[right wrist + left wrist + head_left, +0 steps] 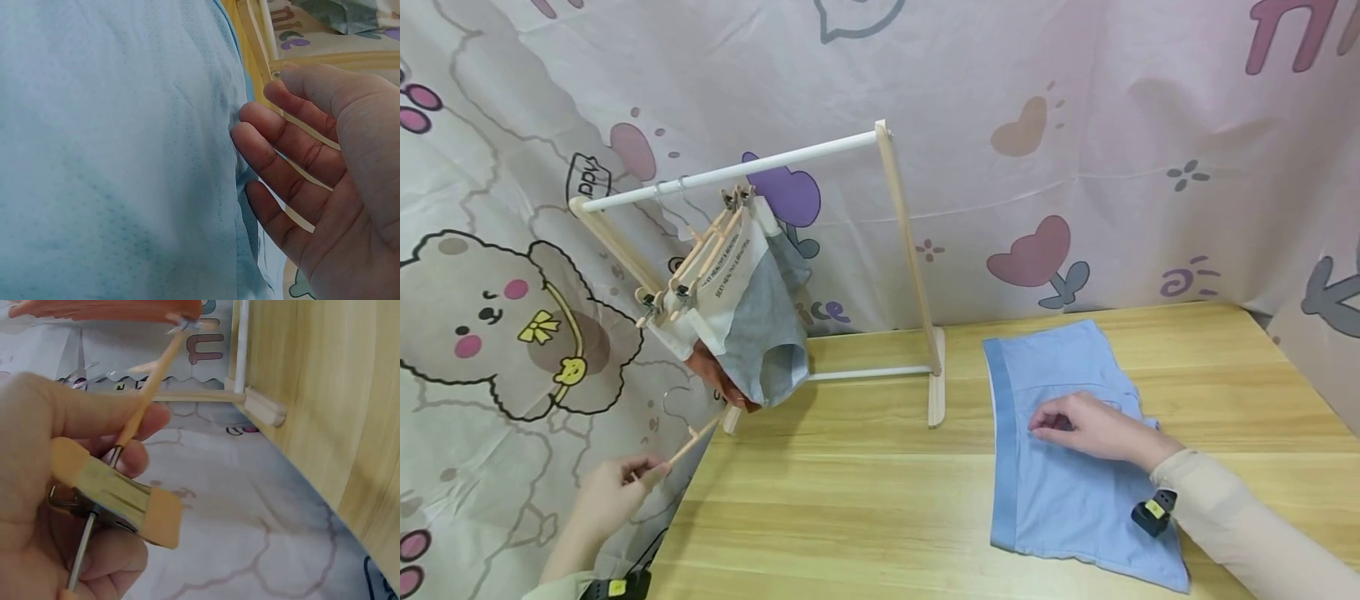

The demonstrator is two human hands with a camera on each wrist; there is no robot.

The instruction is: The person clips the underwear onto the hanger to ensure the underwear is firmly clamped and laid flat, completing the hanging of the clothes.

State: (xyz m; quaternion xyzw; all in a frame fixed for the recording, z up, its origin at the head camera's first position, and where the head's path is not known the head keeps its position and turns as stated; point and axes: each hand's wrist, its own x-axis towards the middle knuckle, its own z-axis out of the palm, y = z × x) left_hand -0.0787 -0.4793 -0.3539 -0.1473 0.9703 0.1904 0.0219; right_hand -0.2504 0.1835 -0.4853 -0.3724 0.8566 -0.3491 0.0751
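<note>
A pair of light blue boxer briefs (1037,525) lies flat on the table, its darker waistband toward the left. Over its middle hovers my right hand (1086,427), holding nothing. In the right wrist view the fingers (275,150) are loosely bent, their tips right at the blue fabric (125,125). Off the table's left edge, my left hand (617,492) grips one end of a wooden clip hanger (695,440) with a metal hook. The left wrist view shows the hanger's clip (119,494) beside the palm, with no garment in it.
A small rack with a white rod (775,161) stands at the back left of the wooden table (850,500). Grey and white boxer briefs (760,300) and a rust-coloured pair (707,367) hang there from clip hangers. A printed cloth (955,75) covers the wall behind.
</note>
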